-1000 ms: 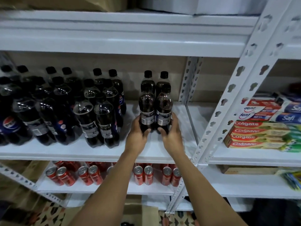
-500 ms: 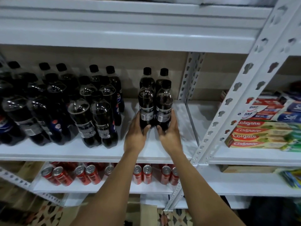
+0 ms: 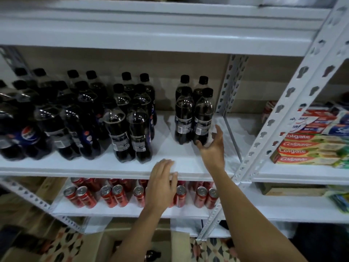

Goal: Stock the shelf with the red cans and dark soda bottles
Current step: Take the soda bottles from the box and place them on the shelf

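The four dark soda bottles [image 3: 194,112] stand upright in a tight cluster right of centre on the middle shelf [image 3: 170,148], apart from the larger bottle group [image 3: 75,118] to their left. Half a second ago both hands clasped the front pair; now they have let go. The right hand [image 3: 213,148] hovers just beside the bottles with fingers spread and released, and the left hand [image 3: 162,184] has dropped to the shelf's front edge, fingers straight, holding nothing. This batch looks placed. Below, the red cans [image 3: 117,195] line the lower shelf, some hidden behind the left hand. At the bottom edge, a carton [image 3: 105,248] is cut off and dim; its contents are unclear.
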